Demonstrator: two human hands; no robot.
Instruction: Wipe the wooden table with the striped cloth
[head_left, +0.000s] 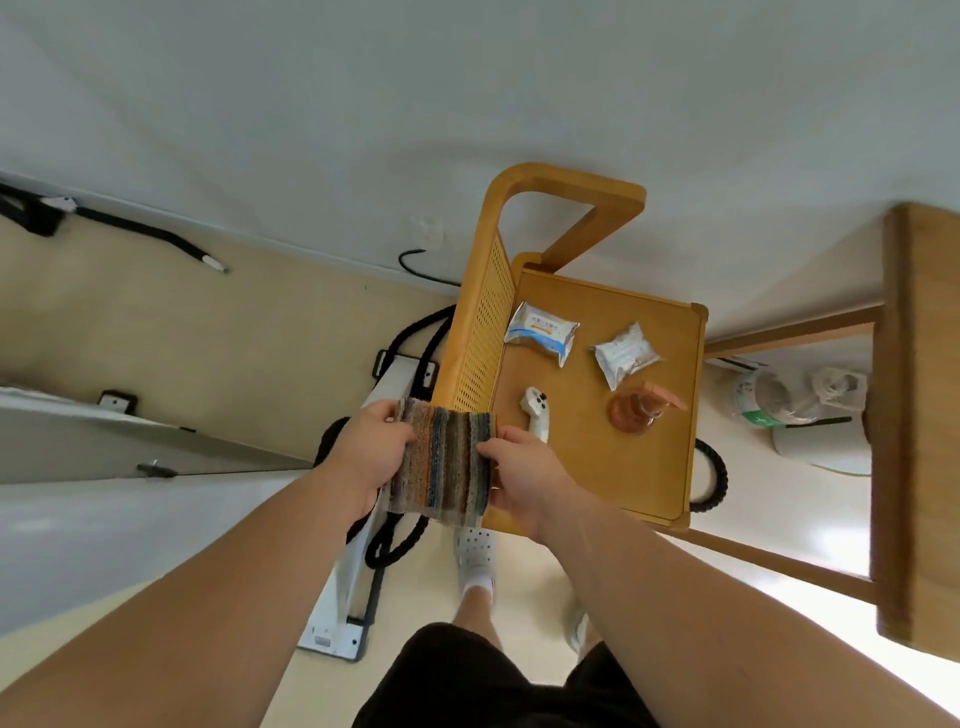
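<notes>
Small honey-coloured wooden worktop (644, 457) with a raised rim, standing against a white wall (363, 104) on a pale floor (182, 332); a perforated wooden side panel (480, 332) rises along its left edge. On the worktop: a white-and-blue sealed packet (543, 332) near the far left corner, a crumpled silver foil packet (623, 353) toward the far right, a white handheld controller (535, 413) by the left edge, and a brown pump bottle (636, 410) near the centre. Black cables (410, 332) lie on the floor to the left. The multicoloured striped woven cloth (441, 462) is held in the air at the near left corner of the worktop, stretched between both hands. Left hand (371, 457) closed around the cloth's left edge; right hand (524, 478) pinching its right edge, thumb on top.
</notes>
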